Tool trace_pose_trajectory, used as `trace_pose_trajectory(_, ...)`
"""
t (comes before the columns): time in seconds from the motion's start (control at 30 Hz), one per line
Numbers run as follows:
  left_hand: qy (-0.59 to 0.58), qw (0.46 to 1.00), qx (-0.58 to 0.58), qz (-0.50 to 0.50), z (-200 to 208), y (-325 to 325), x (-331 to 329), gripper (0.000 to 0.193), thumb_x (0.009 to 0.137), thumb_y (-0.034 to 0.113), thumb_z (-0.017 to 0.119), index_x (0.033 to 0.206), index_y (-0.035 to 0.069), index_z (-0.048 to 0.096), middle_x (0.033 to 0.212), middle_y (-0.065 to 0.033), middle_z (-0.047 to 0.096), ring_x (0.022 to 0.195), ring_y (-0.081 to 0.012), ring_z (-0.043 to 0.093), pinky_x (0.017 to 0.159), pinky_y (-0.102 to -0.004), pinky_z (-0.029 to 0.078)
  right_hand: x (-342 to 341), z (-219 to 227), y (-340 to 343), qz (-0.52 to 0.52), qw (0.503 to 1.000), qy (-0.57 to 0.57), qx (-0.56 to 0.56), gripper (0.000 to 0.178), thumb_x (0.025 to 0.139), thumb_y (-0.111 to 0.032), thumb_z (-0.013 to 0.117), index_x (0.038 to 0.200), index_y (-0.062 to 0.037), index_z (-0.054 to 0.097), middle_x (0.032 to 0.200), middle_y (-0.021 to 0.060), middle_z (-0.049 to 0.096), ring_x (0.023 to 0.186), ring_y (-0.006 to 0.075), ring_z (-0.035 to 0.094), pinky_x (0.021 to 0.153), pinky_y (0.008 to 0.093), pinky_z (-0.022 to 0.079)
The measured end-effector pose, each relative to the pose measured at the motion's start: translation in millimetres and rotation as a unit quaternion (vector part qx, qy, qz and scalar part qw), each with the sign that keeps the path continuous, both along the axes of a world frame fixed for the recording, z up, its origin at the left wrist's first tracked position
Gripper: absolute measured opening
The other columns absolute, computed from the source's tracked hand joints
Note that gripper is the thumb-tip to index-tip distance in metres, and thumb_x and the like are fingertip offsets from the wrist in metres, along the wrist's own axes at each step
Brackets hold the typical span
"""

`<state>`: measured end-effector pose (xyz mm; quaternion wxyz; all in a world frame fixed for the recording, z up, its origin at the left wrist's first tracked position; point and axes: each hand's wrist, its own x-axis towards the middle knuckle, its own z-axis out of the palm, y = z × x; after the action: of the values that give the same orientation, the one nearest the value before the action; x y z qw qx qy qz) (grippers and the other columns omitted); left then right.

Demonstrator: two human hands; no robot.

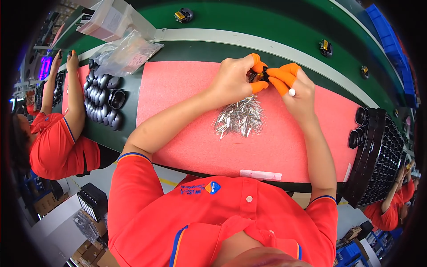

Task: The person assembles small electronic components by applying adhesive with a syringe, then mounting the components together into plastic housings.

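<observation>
Small part (256,77) in hand: dark body, black on its right side, yellow-copper block showing on the left, finer detail too small and covered by fingers to read. It's held up over the far edge of the pink mat (284,149), near the middle. My left hand (236,76) pinches it, thumb below and fingers above, gap just the part's width. My right hand (300,91) is curled nearly closed, fingertips up against the part's black side; can't tell if they grip or only touch. A white-ended piece (292,92) sticks out between those right fingers. Orange finger covers (260,86) on both hands. Both forearms reach forward over the mat and angle inward, left one crossing more of it, elbows bent, wrists raised. Pile of thin silvery pins (241,116) lies on the mat, just nearer me than the part. Left of the mat: rows of glossy black shells (97,95), clear plastic bag (129,55) beyond them. Black trays (378,155) at the mat's right edge. Green belt (249,15) beyond the mat.
</observation>
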<state>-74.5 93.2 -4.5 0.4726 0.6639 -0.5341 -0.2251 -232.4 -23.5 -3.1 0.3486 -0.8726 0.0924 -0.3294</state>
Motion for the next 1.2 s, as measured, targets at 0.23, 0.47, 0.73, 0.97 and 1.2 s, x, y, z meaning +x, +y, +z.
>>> trace_pose_trajectory(0.23, 0.003, 1.0, 0.009, 0.0, -2.1, -2.1, 0.5, 0.035, 0.069, 0.006, 0.083, 0.093, -0.003, 0.06, 0.088, -0.0121, 0.07, 0.066, -0.0118, 0.068, 0.059, -0.0243, 0.055, -10.9, -3.9, -3.4, -0.026, 0.99, 0.007, -0.139, 0.039, 0.068, 0.008, 0.073, 0.106, -0.0013, 0.071, 0.085, 0.0101, 0.062, 0.071, 0.022, 0.062, 0.058, 0.0313, 0.051)
trace_pose_trajectory(0.47, 0.009, 1.0, -0.011, 0.006, -0.2, -1.2, 0.6, 0.035, 0.068, 0.006, 0.083, 0.093, -0.004, 0.059, 0.088, -0.0112, 0.071, 0.057, -0.0067, 0.06, 0.053, -0.0224, 0.049, -8.8, -11.1, -5.0, -0.014, 0.983, 0.0, -0.182, 0.036, 0.067, 0.008, 0.073, 0.103, 0.0002, 0.071, 0.082, 0.0102, 0.063, 0.065, 0.0224, 0.061, 0.055, 0.0311, 0.05)
trace_pose_trajectory(0.73, 0.024, 0.999, 0.01, 0.02, 4.8, -4.5, -4.7, 0.041, 0.07, 0.007, 0.077, 0.106, -0.001, 0.058, 0.108, -0.0188, 0.067, 0.087, -0.0268, 0.068, 0.076, -0.0354, 0.054, -3.7, 10.2, -24.1, 0.06, 0.983, 0.03, -0.169, 0.024, 0.067, 0.006, 0.074, 0.091, 0.0036, 0.07, 0.08, 0.0104, 0.063, 0.063, 0.0213, 0.06, 0.053, 0.0282, 0.048)
trace_pose_trajectory(0.97, -0.035, 0.974, -0.11, -0.196, 23.0, 2.0, -13.2, 0.05, 0.072, 0.014, 0.075, 0.119, 0.01, 0.06, 0.088, -0.0108, 0.051, 0.075, -0.0279, 0.053, 0.071, -0.0356, 0.047, 7.6, 66.6, -7.1, 0.273, 0.688, -0.252, 0.623, 0.059, 0.099, -0.046, 0.038, 0.119, 0.0053, 0.059, 0.063, 0.0031, 0.047, 0.047, 0.0102, 0.037, 0.039, 0.0233, 0.03)
trace_pose_trajectory(1.2, -0.043, 0.975, -0.143, -0.165, 41.7, 15.7, -33.2, 0.037, 0.068, 0.018, 0.08, 0.099, 0.007, 0.065, 0.082, -0.0105, 0.056, 0.071, -0.028, 0.057, 0.062, -0.0353, 0.047, 5.8, 64.7, 6.3, 0.37, 0.596, -0.303, 0.645, 0.065, 0.096, -0.055, 0.04, 0.116, 0.0028, 0.062, 0.054, 0.0013, 0.036, 0.039, 0.0088, 0.029, 0.032, 0.0218, 0.023)
